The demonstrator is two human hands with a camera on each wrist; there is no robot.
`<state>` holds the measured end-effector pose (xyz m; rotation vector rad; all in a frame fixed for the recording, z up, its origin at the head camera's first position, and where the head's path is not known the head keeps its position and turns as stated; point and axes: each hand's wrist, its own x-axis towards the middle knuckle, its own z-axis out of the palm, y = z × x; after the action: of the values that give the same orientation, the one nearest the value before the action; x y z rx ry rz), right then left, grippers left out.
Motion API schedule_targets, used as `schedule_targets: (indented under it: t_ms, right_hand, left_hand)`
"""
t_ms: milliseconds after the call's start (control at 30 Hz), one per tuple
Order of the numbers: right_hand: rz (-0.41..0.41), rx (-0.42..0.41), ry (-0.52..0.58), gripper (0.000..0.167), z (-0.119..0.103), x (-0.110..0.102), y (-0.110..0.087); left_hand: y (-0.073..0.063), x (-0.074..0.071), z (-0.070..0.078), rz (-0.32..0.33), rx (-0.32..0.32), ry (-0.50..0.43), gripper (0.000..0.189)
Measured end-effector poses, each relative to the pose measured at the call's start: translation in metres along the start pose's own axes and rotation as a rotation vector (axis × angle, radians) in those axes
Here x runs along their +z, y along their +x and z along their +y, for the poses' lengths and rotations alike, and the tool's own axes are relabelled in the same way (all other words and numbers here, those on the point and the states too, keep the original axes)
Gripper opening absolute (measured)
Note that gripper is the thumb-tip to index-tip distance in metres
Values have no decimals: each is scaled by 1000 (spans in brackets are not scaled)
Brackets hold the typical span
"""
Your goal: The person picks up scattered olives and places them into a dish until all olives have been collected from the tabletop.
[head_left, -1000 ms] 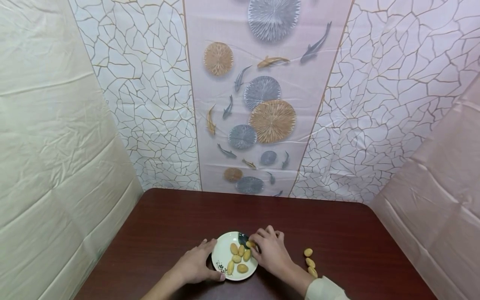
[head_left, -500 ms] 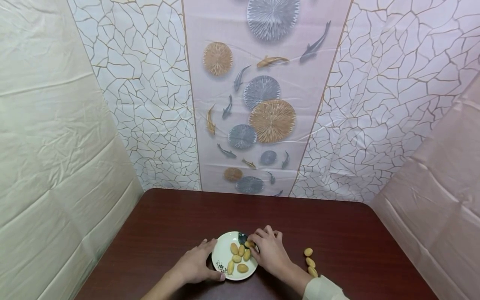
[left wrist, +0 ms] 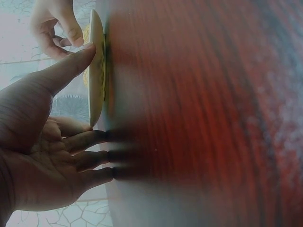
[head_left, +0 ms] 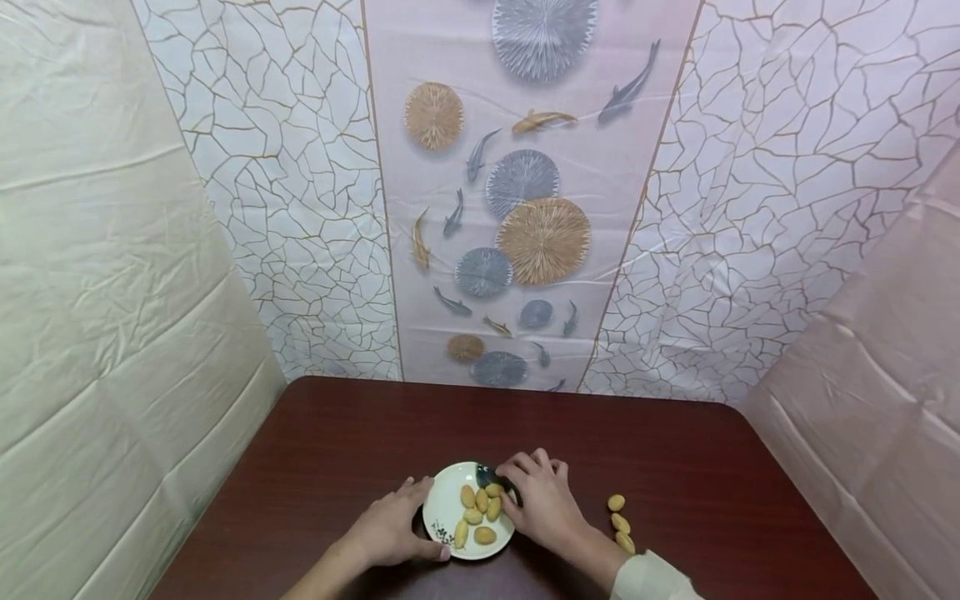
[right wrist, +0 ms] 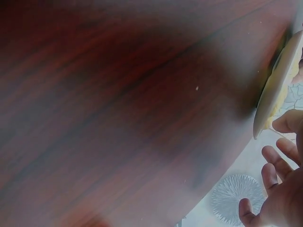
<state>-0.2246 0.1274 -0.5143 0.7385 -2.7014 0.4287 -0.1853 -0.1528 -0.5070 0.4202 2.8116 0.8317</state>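
A small white plate [head_left: 441, 504], with a dark patch and a leafy print on its rim, lies near the table's front. Several small yellow oval pieces, like kumquats or dates, rest on it, among them a yellow piece [head_left: 484, 536] near the front rim. My left hand [head_left: 392, 525] touches the plate's left rim with thumb and index finger; in the left wrist view its other fingertips [left wrist: 112, 173] meet the table, fairly straight. At the right rim is my right hand [head_left: 546, 504], fingers loosely bent and spread, beside the yellow piece [head_left: 493, 490] by the dark patch.
Three more yellow pieces [head_left: 620, 523] lie in a row on the dark red wooden table [head_left: 360, 433], right of my right forearm. A patterned cloth [head_left: 300, 250] hangs behind the table, with pale cloth walls on both sides.
My right fingers have loosened from the yellow piece at the plate's upper right; it now rests beside the others, more fully visible. The left hand and plate have not moved.
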Motion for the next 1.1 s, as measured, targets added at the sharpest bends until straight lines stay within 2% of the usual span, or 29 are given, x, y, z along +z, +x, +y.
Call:
schedule_targets:
  t_ms: [400,800,1100]
  right_hand:
    - [-8,52,26,31,8,-16,-8]
    - [-15,96,-23,33,20,-34,-28]
    - [66,51,-71,33,31,-40,-44]
  left_hand:
    - [-2,-1,1,12,-4,3,117]
    - [-1,0,1,13,-9,2,118]
    - [0,-1,1,-5,-24,2,116]
